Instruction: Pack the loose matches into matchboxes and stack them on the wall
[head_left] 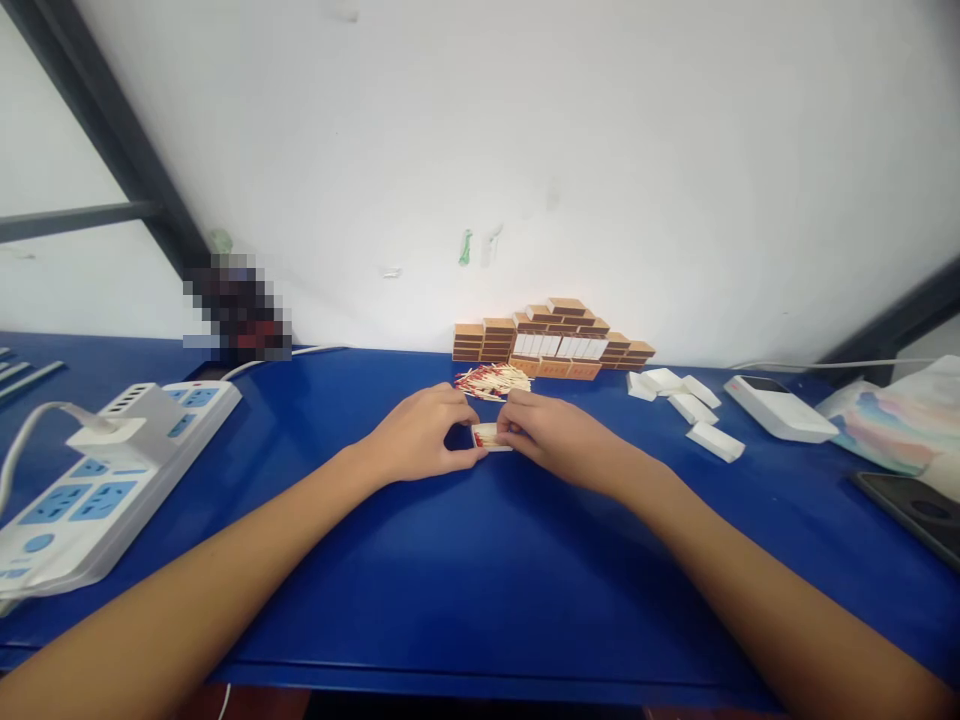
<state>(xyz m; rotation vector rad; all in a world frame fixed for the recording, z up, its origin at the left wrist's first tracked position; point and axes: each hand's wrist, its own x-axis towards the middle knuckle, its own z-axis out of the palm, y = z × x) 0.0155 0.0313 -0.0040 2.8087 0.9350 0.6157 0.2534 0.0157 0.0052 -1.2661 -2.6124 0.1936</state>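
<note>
A small white matchbox tray lies on the blue table in front of me, with red-tipped matches in it. My left hand steadies the tray's left end between thumb and fingers. Pinched fingers of my right hand are on the matches at the tray's right side and cover that end. Just behind my hands is a loose heap of matches, most heads pointing left. Beyond it, brown matchboxes are stacked in steps against the wall, with a row of white pieces at the front.
Several white matchbox trays lie to the right, beside a white device with a dark screen. Farther right are a plastic bag and a dark phone. A power strip with a plugged-in cable occupies the left.
</note>
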